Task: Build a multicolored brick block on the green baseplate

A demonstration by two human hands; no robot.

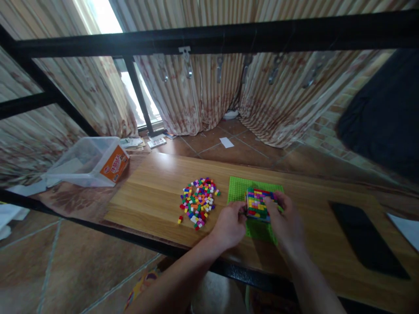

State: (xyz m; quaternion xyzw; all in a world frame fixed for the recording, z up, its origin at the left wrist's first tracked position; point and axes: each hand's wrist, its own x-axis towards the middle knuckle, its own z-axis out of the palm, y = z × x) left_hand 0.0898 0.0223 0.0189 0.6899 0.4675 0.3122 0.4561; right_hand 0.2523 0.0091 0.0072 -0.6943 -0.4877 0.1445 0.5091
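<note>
A multicoloured block of toy bricks sits over the green baseplate, in front of me on the wooden table. My left hand is closed at the block's left edge, its fingertips pressed against it; any small brick between them is hidden. From the right, my right hand grips the block, with the thumb on the top and the fingers around the far right side. Left of the baseplate lies a loose pile of small coloured bricks, and one red and yellow piece lies apart from it.
A clear plastic bin with an orange label stands at the left. On the table's right are a flat black panel and a white sheet. A black metal rail with hanging clips crosses above, before striped curtains.
</note>
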